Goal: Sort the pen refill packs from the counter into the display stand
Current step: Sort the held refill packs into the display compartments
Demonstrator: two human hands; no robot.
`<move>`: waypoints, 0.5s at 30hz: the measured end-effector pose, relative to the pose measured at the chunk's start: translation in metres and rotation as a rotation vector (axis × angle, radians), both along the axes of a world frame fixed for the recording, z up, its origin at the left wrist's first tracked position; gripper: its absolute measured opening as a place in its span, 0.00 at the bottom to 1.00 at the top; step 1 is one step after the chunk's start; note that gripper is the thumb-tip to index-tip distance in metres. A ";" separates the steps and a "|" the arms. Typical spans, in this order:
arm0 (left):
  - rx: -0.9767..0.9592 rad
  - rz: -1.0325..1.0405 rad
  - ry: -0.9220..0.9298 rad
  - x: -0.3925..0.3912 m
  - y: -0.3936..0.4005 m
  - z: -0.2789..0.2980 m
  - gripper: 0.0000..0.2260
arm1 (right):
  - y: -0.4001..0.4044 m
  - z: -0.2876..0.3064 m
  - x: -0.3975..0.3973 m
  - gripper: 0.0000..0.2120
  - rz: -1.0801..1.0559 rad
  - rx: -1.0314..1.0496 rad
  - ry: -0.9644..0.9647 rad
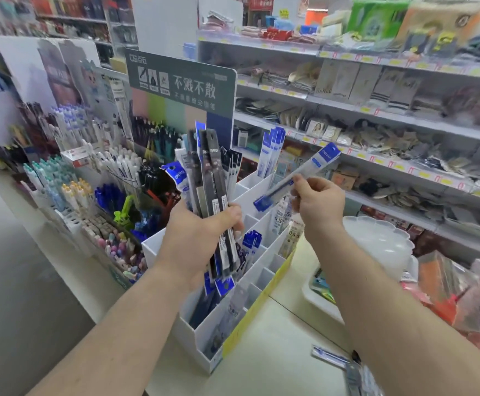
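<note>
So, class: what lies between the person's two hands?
In the head view, the left hand and right hand flank only the blue end of the single refill pack.

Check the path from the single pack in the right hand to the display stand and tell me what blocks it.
Nothing visible blocks it. The right hand holds the single refill pack in open air above the white display stand. The left hand with its bundle of packs is off to the left side.

Two bare forearms, left hand (197, 232) and right hand (320, 202) ungloved, without visible sleeves or rings.
</note>
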State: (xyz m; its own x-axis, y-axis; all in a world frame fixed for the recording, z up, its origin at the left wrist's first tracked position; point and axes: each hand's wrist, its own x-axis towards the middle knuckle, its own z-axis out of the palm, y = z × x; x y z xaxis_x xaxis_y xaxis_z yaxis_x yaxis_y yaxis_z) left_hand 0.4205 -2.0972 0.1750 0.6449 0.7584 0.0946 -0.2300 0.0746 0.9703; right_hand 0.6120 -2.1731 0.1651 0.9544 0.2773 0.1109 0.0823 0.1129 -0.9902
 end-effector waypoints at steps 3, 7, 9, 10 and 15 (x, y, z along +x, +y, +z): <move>0.003 -0.041 -0.011 0.009 0.011 0.010 0.04 | 0.022 0.009 0.017 0.12 -0.029 -0.053 -0.051; 0.031 -0.088 -0.019 0.013 0.028 0.015 0.04 | 0.046 0.014 0.037 0.09 -0.082 -0.152 -0.113; 0.016 -0.097 -0.029 0.012 0.037 0.016 0.03 | 0.055 0.016 0.043 0.10 -0.104 -0.197 -0.154; 0.012 -0.099 -0.033 0.012 0.041 0.017 0.02 | 0.060 0.017 0.046 0.11 -0.116 -0.218 -0.168; 0.038 -0.117 -0.020 0.017 0.054 0.013 0.03 | 0.077 0.017 0.059 0.12 -0.181 -0.411 -0.316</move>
State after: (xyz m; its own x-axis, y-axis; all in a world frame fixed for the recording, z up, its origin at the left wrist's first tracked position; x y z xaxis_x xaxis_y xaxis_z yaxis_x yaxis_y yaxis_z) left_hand 0.4374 -2.0433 0.1876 0.7266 0.6735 0.1357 -0.2416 0.0656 0.9681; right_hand 0.6711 -2.0961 0.1824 0.9288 0.1922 0.3170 0.3648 -0.3215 -0.8738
